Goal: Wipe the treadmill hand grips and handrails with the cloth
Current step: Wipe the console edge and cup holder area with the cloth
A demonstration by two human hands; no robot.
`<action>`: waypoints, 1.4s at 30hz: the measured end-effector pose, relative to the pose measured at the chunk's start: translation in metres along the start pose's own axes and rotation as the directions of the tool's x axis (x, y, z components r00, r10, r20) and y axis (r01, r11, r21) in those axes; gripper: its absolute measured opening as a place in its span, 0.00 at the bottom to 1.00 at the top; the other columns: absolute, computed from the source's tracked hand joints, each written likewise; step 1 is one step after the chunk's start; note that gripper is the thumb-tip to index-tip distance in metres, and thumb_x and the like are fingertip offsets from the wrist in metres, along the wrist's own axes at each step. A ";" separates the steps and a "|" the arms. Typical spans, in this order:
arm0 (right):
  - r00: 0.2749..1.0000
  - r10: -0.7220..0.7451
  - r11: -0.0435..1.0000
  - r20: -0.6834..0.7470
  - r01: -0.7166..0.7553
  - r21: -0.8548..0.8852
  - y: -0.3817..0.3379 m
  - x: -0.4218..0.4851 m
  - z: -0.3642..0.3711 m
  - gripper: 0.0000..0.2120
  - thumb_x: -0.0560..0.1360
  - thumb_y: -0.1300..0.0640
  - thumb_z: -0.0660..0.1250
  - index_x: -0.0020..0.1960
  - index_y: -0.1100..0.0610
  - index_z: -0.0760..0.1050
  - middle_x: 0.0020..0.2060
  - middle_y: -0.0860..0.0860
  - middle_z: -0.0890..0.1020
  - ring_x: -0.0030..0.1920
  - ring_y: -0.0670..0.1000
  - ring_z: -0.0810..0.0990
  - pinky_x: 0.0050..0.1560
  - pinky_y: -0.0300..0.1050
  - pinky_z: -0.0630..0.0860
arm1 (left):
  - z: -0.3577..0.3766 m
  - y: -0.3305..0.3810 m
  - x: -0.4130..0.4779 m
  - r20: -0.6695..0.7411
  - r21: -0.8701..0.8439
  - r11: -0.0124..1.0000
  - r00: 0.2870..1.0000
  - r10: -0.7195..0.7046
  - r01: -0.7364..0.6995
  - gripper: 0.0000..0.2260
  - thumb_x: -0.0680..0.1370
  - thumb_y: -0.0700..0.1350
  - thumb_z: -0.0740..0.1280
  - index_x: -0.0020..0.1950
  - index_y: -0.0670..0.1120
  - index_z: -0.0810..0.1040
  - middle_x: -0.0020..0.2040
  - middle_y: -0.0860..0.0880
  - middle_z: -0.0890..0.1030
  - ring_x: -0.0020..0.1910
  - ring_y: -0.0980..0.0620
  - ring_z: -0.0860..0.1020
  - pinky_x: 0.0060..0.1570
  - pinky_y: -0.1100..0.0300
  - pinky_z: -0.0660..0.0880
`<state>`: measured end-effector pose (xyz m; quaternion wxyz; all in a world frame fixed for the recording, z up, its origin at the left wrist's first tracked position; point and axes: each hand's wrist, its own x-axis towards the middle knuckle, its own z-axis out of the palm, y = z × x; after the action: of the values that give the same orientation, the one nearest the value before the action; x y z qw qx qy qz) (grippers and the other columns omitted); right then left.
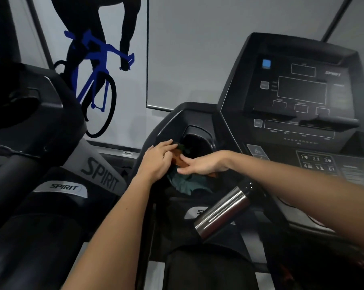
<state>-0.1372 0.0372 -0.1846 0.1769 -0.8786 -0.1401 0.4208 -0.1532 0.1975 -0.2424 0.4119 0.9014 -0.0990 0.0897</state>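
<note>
A crumpled cloth [186, 183], dark green with an orange-brown patch, lies by the cup holder [195, 141] at the left end of the treadmill console. My left hand [158, 160] rests on its left side, fingers curled onto the fabric. My right hand [200, 165] reaches across from the right and pinches the orange part between thumb and fingers. Just below the cloth, the shiny metal hand grip [223, 211] slants down to the left. The black left handrail [197, 266] runs toward me at the bottom.
The Spirit console [302, 97] with its dark display and keypad fills the right. A second Spirit machine [40, 126] stands close on the left. A wall poster of a cyclist [97, 59] hangs behind.
</note>
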 end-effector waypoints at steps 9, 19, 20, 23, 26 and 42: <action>0.934 -0.037 0.907 -0.355 0.180 0.381 -0.009 0.052 0.002 0.44 0.78 0.56 0.60 0.71 0.60 0.25 0.75 0.58 0.53 0.74 0.55 0.55 0.73 0.46 0.56 | 0.004 -0.011 0.026 -0.016 0.180 0.983 1.000 0.026 -0.022 0.22 0.80 0.43 0.53 0.76 0.50 0.58 0.76 0.51 0.58 0.75 0.55 0.56 0.73 0.56 0.51; 0.879 -0.325 0.945 -0.349 0.296 -0.136 0.026 0.004 0.011 0.09 0.75 0.60 0.65 0.53 0.57 0.79 0.42 0.54 0.83 0.40 0.45 0.78 0.47 0.45 0.75 | 0.005 -0.014 0.029 -0.025 0.147 0.989 0.999 0.022 -0.018 0.19 0.80 0.42 0.55 0.72 0.47 0.66 0.75 0.53 0.60 0.75 0.57 0.55 0.73 0.57 0.49; 0.891 -0.306 0.952 -0.334 0.286 -0.110 0.024 0.009 0.011 0.12 0.75 0.60 0.65 0.59 0.58 0.76 0.48 0.53 0.82 0.45 0.46 0.79 0.52 0.44 0.75 | 0.006 -0.013 0.029 -0.033 0.146 0.989 0.999 0.016 -0.011 0.19 0.80 0.41 0.55 0.71 0.46 0.67 0.75 0.53 0.60 0.74 0.57 0.56 0.74 0.57 0.49; 0.925 -0.163 0.964 -0.344 0.224 0.145 0.003 0.033 0.007 0.30 0.77 0.56 0.63 0.74 0.63 0.54 0.68 0.56 0.70 0.66 0.51 0.70 0.68 0.43 0.65 | 0.005 -0.014 0.029 -0.048 0.128 0.992 0.999 0.017 -0.011 0.20 0.79 0.40 0.55 0.72 0.45 0.66 0.75 0.51 0.62 0.74 0.56 0.58 0.74 0.56 0.52; 0.920 -0.074 0.900 -0.385 0.228 0.371 -0.005 0.053 0.003 0.42 0.78 0.52 0.61 0.73 0.64 0.31 0.75 0.58 0.50 0.75 0.54 0.52 0.73 0.43 0.54 | 0.005 -0.014 0.029 -0.053 0.125 0.992 0.998 0.023 -0.016 0.21 0.79 0.39 0.55 0.73 0.45 0.65 0.74 0.51 0.63 0.74 0.55 0.59 0.74 0.56 0.53; 0.914 -0.141 0.900 -0.380 0.278 0.336 -0.002 0.052 0.002 0.42 0.78 0.54 0.62 0.74 0.64 0.34 0.76 0.56 0.49 0.75 0.52 0.52 0.74 0.46 0.54 | 0.005 -0.016 0.031 -0.089 0.057 0.998 0.996 0.016 -0.011 0.19 0.80 0.42 0.56 0.71 0.45 0.67 0.72 0.50 0.67 0.73 0.55 0.61 0.73 0.55 0.56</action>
<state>-0.1074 0.0598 -0.2208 0.4118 -0.8664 -0.1172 0.2570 -0.1186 0.2005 -0.2492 0.3896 0.9070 -0.0841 0.1357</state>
